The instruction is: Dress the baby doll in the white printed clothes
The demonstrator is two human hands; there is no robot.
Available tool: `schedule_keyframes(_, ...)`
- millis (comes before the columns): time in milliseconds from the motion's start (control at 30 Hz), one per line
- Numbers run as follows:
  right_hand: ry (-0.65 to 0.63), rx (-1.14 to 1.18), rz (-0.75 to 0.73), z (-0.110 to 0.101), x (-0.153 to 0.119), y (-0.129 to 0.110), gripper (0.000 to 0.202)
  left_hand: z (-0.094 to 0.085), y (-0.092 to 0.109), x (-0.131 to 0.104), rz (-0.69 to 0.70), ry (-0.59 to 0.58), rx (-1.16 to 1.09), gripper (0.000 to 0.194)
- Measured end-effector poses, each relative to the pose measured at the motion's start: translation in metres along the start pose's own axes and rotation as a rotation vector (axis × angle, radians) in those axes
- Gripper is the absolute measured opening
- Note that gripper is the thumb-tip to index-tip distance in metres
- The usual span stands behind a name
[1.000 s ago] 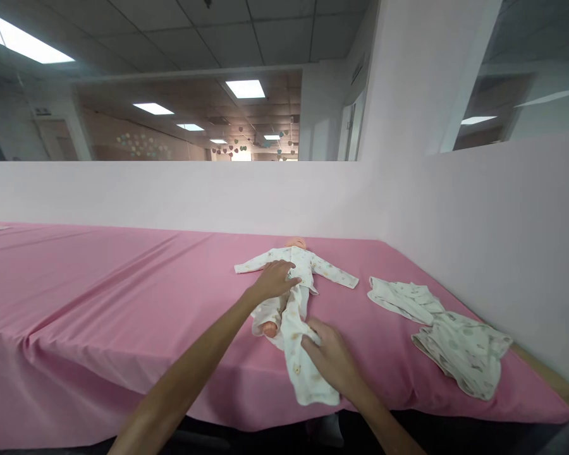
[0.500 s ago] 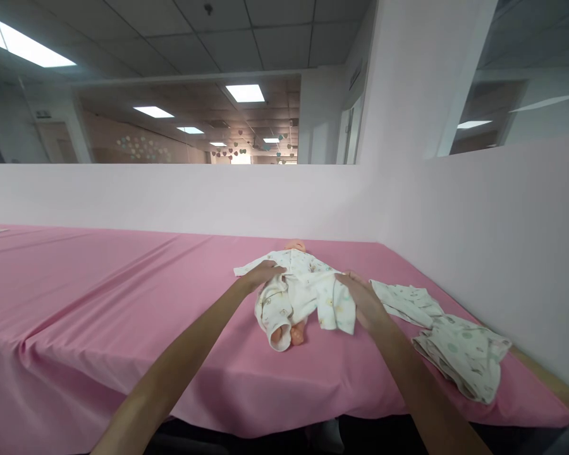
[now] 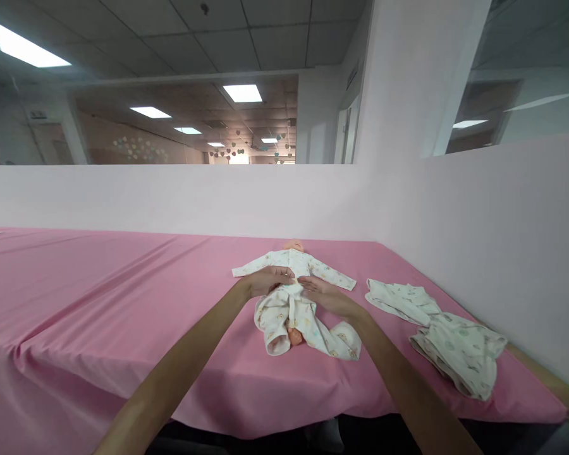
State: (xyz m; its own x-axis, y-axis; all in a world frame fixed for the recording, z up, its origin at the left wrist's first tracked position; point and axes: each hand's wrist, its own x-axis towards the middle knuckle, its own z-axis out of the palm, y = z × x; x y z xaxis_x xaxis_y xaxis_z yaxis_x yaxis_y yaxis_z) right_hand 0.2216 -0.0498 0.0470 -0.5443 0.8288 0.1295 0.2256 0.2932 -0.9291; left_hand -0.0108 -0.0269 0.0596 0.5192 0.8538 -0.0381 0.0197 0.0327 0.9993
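Observation:
A baby doll (image 3: 294, 246) lies on its back on the pink tablecloth (image 3: 123, 297), dressed in a white printed sleepsuit (image 3: 289, 316). Only its head and one foot show. My left hand (image 3: 264, 279) rests on the doll's chest, fingers pinching the cloth at the middle front. My right hand (image 3: 325, 292) meets it from the right, fingers on the same front seam. The suit's two sleeves spread out sideways, and its right leg lies flat and loose toward the table's front.
A second white printed garment (image 3: 443, 335) lies crumpled on the table to the right, near the pale partition wall (image 3: 478, 240). The table's front edge runs close below the doll. A low white wall stands behind the table.
My right hand carried the loose suit leg up and over the doll, then let it fall and came in to the chest beside my left hand. The left hand stayed on the chest.

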Motion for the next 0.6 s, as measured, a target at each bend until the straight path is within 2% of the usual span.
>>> schedule_keyframes(100,-0.136,0.058,-0.021,0.014,0.018,-0.003,0.038,-0.001,0.004,-0.008,-0.017,-0.082,0.041,0.022)
schedule_keyframes(233,-0.228,0.138,-0.005,0.019,0.03,-0.003,0.022,-0.006,0.008,-0.019,-0.035,-0.072,0.063,0.017)
schedule_keyframes(367,-0.295,0.098,0.0,0.018,0.034,-0.004,0.012,-0.006,0.012,-0.027,-0.004,-0.079,0.148,0.017)
schedule_keyframes(467,-0.241,0.104,-0.033,0.019,0.04,-0.003,0.01,-0.009,0.012,-0.026,0.018,-0.025,0.159,0.017)
schedule_keyframes(600,0.005,-0.001,-0.028,0.023,0.056,-0.001,0.009,-0.02,-0.003,-0.018,-0.064,0.007,0.059,0.01)
